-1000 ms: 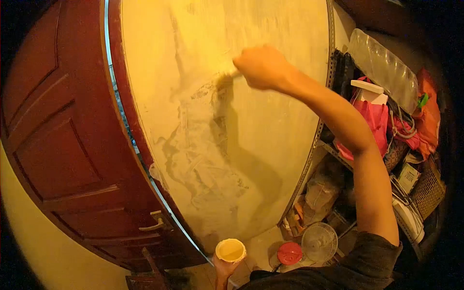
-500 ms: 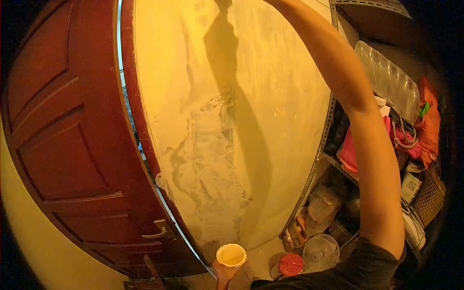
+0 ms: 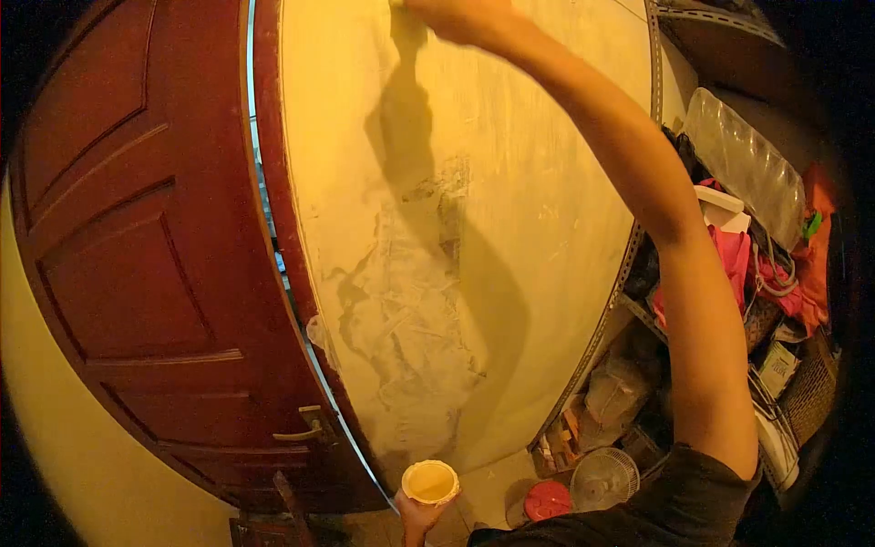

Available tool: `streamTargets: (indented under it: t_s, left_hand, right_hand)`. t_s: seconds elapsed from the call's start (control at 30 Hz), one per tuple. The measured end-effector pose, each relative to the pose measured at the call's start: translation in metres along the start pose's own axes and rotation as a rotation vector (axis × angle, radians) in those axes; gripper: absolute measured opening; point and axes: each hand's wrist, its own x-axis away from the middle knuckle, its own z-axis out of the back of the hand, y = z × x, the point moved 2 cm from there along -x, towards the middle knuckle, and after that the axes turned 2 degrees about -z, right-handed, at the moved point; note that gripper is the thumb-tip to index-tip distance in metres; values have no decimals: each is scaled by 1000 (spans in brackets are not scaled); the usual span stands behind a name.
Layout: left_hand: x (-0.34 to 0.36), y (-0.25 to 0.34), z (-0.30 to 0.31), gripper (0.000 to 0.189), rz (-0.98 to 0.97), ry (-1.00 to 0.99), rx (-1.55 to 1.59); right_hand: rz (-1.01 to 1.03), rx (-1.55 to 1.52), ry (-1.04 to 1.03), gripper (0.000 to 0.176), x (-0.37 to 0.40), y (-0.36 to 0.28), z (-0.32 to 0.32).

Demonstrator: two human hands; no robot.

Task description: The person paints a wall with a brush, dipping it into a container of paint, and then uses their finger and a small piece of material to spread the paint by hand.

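Before one yellowish wall [image 3: 565, 182] with a rough, smeared grey patch [image 3: 401, 351], a person is working with two bare hands. Small dark printing is showing on one pale box [image 3: 779, 366] over to the right, too small for me to read. Low down, near the foot of the wall, the left hand [image 3: 420, 521] is wrapping its fingers around one round tub [image 3: 432, 500], whose mouth is facing up and showing a pale yellow filling [image 3: 430, 482]. High up, the right hand [image 3: 465, 20] is reaching across the wall, its fingers curling together; the top edge is cutting it off, so I cannot tell what it is pinching. One long shadow [image 3: 497, 301] of that arm is falling down the wall. Beside the perforated metal upright [image 3: 654, 64], one clear ridged plastic tray [image 3: 743, 164] is leaning above one pink bag [image 3: 732, 260] and near one orange bag [image 3: 818, 264]; I cannot make out what the bags are holding. On the floor, one round red lid [image 3: 548, 500] is sitting just beside one caged fan [image 3: 605, 478]. To the left, one dark red panelled door [image 3: 118, 273] is standing with one lever handle [image 3: 299, 435] showing.
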Motion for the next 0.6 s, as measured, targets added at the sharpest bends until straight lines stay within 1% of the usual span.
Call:
streamTargets:
  t_s: [0.03, 0.07, 0.1, 0.13, 0.17, 0.2, 0.27, 0.3, 0.37, 0.4, 0.47, 0.53, 0.57, 0.6]
  left_hand:
    - [2, -2, 1, 55, 33, -3, 34]
    - [2, -3, 3, 55, 39, -4, 33]
    - [3, -2, 5, 57, 2, -15, 24]
    - [2, -2, 4, 60, -39, -26, 17]
    - [3, -3, 3, 60, -36, -28, 18]
    - [4, -5, 2, 60, -50, -10, -2]
    - [4, -8, 0, 60, -68, 7, -23]
    - [6, -11, 0, 60, -64, -9, -48]
    - [7, -12, -1, 60, -66, -24, -73]
    - [8, -9, -2, 60, -47, -39, -119]
    - [9, -9, -5, 60, -31, -55, -164]
    - [12, -11, -7, 60, -45, -51, -134]
    - [13, -11, -9, 60, -50, -50, -134]
    - [14, -8, -10, 60, -105, -34, -203]
  right_hand:
    - [10, 2, 1, 25, 16, -11, -13]
    - [111, 37, 90, 15, 44, -29, -3]
    - [110, -46, -72, 15, 65, -44, 5]
    - [208, 12, -109, 13, 84, -59, 9]
    - [285, -56, -136, 11, 104, -69, 14]
    - [300, -72, -262, 11, 118, -79, 23]
    - [301, -169, -350, 10, 136, -86, 33]
    - [300, -168, -349, 10, 137, -83, 39]
    - [376, -134, -641, 10, 137, -77, 50]
    - [374, -131, -638, 10, 133, -77, 50]
    - [251, -79, -625, 13, 116, -72, 44]
    - [148, -102, -433, 15, 93, -48, 32]
    - [133, -92, -385, 16, 80, -36, 28]
    - [118, -83, -335, 17, 67, -27, 29]
